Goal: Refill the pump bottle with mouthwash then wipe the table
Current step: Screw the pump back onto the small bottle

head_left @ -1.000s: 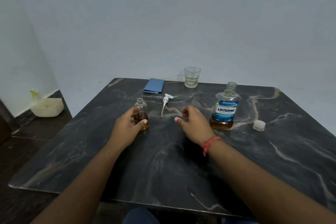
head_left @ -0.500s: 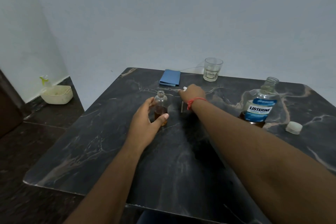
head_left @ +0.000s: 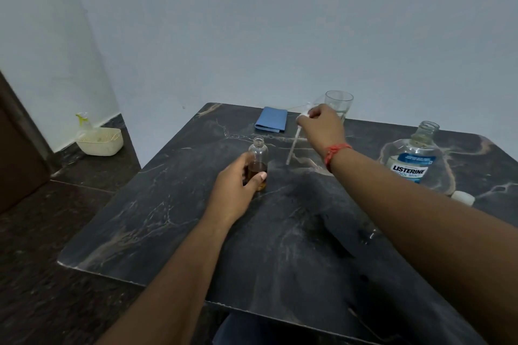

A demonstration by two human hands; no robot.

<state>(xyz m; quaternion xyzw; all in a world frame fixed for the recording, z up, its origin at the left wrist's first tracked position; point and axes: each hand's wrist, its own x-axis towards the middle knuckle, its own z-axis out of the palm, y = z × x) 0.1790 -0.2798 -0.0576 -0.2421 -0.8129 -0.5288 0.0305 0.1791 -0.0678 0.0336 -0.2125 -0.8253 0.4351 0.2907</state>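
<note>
My left hand (head_left: 234, 190) wraps around the small pump bottle (head_left: 258, 161), which stands upright and uncapped on the dark marble desk (head_left: 173, 221), amber liquid filling its lower part; my thumb lies across the front of it and the other fingers curl behind. My right hand (head_left: 322, 127) is raised farther back, its fingers pinched shut on the white pump head (head_left: 305, 113), whose dip tube (head_left: 293, 147) hangs down at a slant, its tip just off or touching the desk, I cannot tell which. The tube is right of the bottle's open neck and apart from it. A red thread bracelet (head_left: 335, 152) circles that wrist.

At the right stands the open mouthwash bottle (head_left: 413, 158); its blue label reads "LISTERINE" and "COOL MINT", the smaller print being too fine to read. Its white cap (head_left: 464, 197) lies just beside it. At the desk's far edge are a folded blue cloth (head_left: 271, 119) and a clear glass (head_left: 340, 102).
</note>
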